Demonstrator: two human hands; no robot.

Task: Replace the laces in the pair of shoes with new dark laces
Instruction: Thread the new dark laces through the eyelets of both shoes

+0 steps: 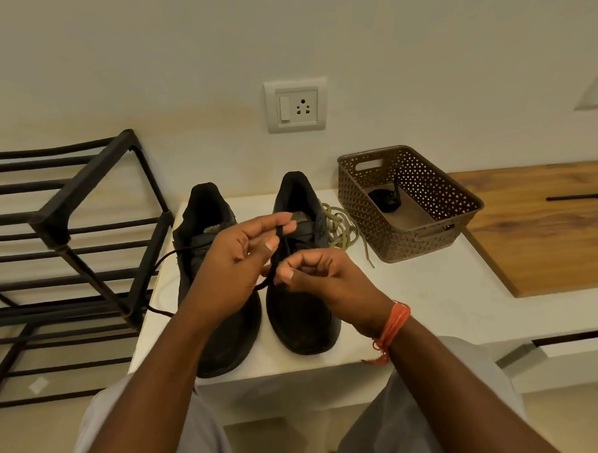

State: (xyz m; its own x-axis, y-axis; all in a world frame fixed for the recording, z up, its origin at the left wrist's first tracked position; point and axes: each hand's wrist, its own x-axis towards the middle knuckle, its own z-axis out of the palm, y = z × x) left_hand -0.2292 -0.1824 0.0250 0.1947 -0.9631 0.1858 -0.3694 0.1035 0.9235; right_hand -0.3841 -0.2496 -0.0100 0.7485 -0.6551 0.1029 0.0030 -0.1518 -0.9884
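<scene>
Both hands are up over the middle of the frame, working one dark lace [278, 247] between them: the left hand [234, 260] pinches the lace's upper end between thumb and fingertips, and the right hand [322, 273] is closed on the same lace lower down, just above the right shoe [302, 294]. The two hands sit close together, nearly touching. From the left hand's side the lace trails away in a loop towards the lower left, past the left shoe [211, 298] and off the edge of the bench [414, 307].

The pair stands side by side on the white bench, toes towards the person. The old pale laces [340, 229] lie in a heap just right of the right shoe, against the brown basket [461, 198], and a dark bundle, probably the second new lace, sits inside it.

It looks to me like the threading is at an early stage on the right shoe; whether any eyelet is filled yet I cannot tell, black on black. To do this well, I would keep the tip pinched close to its end so it stays stiff, feed it through the lowest eyelet, and even out both ends before crossing upward. Watch that trailing loop: it could snag on the black rack [84, 208] at the left
</scene>
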